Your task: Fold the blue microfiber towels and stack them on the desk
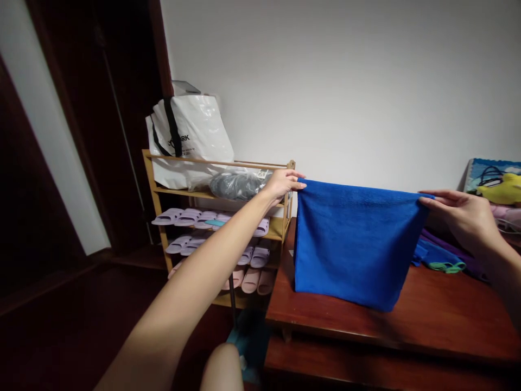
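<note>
A blue towel (354,244), seemingly folded over, hangs stretched between my two hands above a reddish-brown wooden table (443,320). My left hand (285,182) pinches its top left corner between thumb and fingers. At the top right corner, my right hand (459,209) is closed on the cloth in the same way. The towel's lower edge hangs close to the tabletop; whether it touches I cannot tell. Behind my right hand lie more folded cloths (442,260), blue with green edging and purple, partly hidden by the towel.
Left of the table stands a wooden shoe rack (160,239) with several lilac and pink slippers (189,217). On its top are a white bag (203,125) and a grey bundle in clear plastic (236,185). A yellow plush item (502,189) sits at the far right, near the wall.
</note>
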A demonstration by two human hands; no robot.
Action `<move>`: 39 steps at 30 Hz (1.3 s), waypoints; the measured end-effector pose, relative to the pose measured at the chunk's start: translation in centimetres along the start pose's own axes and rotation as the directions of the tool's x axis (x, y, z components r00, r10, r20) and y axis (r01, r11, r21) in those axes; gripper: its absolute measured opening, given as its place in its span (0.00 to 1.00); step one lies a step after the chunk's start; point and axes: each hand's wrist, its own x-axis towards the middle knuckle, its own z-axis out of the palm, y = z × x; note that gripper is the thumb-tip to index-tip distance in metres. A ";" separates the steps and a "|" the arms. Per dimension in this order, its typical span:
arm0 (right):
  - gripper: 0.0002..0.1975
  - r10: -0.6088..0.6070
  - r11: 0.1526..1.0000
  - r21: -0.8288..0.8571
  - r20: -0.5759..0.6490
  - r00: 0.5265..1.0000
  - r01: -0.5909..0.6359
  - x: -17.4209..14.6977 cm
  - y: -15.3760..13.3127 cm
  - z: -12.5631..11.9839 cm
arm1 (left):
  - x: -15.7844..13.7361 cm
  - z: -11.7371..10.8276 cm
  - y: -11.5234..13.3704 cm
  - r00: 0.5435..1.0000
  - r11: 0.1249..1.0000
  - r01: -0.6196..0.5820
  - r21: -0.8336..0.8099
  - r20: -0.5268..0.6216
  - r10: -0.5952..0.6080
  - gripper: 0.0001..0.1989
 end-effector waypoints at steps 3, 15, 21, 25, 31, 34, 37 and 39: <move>0.23 -0.038 0.998 -0.050 0.028 0.999 0.039 0.7 0.0 -0.3 | 0.2 0.1 0.2 0.995 0.983 -0.092 0.157 -0.028 0.097 0.09; 0.27 -0.025 0.998 -0.049 0.004 1.000 0.025 1.8 0.1 -0.5 | 1.9 0.3 -0.5 0.945 0.728 -0.297 0.618 0.079 0.318 0.04; 0.24 -0.023 0.988 -0.150 -0.023 0.999 0.019 1.2 -1.0 -0.6 | 1.8 -0.5 -0.1 0.924 0.692 -0.358 0.627 0.130 0.360 0.06; 0.17 0.020 0.992 -0.124 -0.048 0.999 -0.026 1.7 -1.3 -0.7 | 1.4 -1.4 0.6 0.899 0.611 -0.405 0.681 0.175 0.401 0.08; 0.19 0.003 0.996 -0.091 -0.031 1.000 -0.006 2.0 -1.3 -1.0 | 0.8 -2.2 1.2 0.848 0.484 -0.489 0.726 0.265 0.459 0.11; 0.18 0.036 0.995 -0.094 -0.044 0.998 -0.040 1.8 -1.8 -0.9 | 0.5 -2.3 1.4 0.828 0.442 -0.512 0.737 0.287 0.481 0.12; 0.20 0.104 0.988 -0.109 -0.047 0.993 -0.109 1.7 -2.1 -1.1 | 0.1 -2.3 1.8 0.806 0.399 -0.537 0.744 0.311 0.504 0.12; 0.23 0.102 0.982 -0.155 -0.028 0.994 -0.105 1.6 -2.2 -1.7 | -0.6 -2.3 2.3 0.791 0.380 -0.548 0.745 0.313 0.526 0.12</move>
